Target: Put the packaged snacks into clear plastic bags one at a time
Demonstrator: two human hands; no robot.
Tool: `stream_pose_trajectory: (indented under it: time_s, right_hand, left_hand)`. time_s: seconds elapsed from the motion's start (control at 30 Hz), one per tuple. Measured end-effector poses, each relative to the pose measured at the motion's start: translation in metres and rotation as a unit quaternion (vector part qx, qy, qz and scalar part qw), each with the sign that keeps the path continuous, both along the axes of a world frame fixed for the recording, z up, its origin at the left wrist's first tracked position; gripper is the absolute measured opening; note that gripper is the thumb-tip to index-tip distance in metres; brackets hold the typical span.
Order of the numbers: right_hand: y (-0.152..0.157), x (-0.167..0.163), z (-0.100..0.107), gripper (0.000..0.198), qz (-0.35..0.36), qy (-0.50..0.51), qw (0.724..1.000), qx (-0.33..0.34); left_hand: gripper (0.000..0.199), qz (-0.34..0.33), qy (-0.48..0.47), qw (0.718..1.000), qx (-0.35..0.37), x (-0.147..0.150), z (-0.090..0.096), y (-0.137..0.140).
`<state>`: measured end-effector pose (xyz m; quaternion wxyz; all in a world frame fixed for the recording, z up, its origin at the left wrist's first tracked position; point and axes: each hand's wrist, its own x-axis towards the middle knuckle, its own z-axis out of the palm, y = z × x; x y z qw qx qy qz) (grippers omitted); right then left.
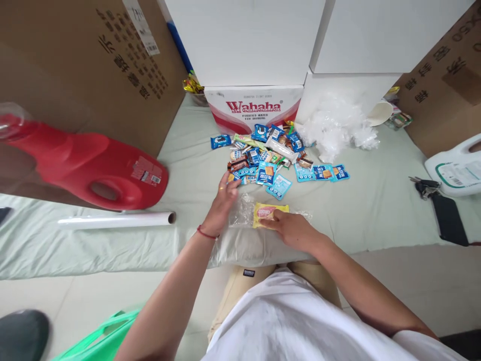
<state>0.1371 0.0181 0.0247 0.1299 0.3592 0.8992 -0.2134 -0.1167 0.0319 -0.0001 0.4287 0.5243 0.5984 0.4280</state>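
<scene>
My right hand (295,229) holds a yellow snack packet (262,210) with a pink label, its fingers across the packet's lower right. The packet lies over a clear plastic bag (242,213) near the table's front edge. My left hand (222,203), with a red cord at the wrist, reaches to the near left edge of a pile of wrapped snacks (263,153). Its fingers are apart and next to a blue snack packet (246,171); whether they touch it I cannot tell. A strip of blue packets (323,173) lies right of the pile.
Behind the pile stand a Wahaha water carton (255,108) and a heap of clear plastic bags (334,125). A red detergent bottle (101,165) and a white roll (116,220) lie left. At right are keys (426,188), a black phone (449,218) and a white bottle (458,168).
</scene>
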Motion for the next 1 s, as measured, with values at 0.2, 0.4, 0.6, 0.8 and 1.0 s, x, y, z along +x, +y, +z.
stream_pose_trajectory:
  time_s: [0.2, 0.4, 0.6, 0.8, 1.0]
  right_hand:
    - [0.0, 0.001, 0.003, 0.056, 0.007, 0.001, 1.0, 0.003]
    - [0.0, 0.001, 0.001, 0.056, 0.002, 0.014, 1.0, -0.001]
    - [0.001, 0.009, 0.002, 0.048, 0.016, 0.07, 0.997, -0.004]
    - [-0.003, 0.011, -0.003, 0.052, 0.004, 0.123, 0.992, -0.026]
    - [0.01, 0.048, -0.008, 0.025, -0.034, 0.338, 0.929, -0.151]
  left_hand:
    - [0.095, -0.131, 0.087, 0.976, -0.153, 0.006, 0.002, 0.037]
    - [0.038, -0.192, 0.063, 0.948, -0.245, -0.017, 0.005, 0.014]
    - [0.042, -0.107, -0.048, 0.965, -0.236, -0.006, 0.025, -0.01]
    - [0.023, -0.085, 0.0, 0.984, -0.154, 0.051, 0.015, -0.016]
    - [0.035, -0.106, 0.305, 0.946, 0.04, 0.102, -0.006, -0.049]
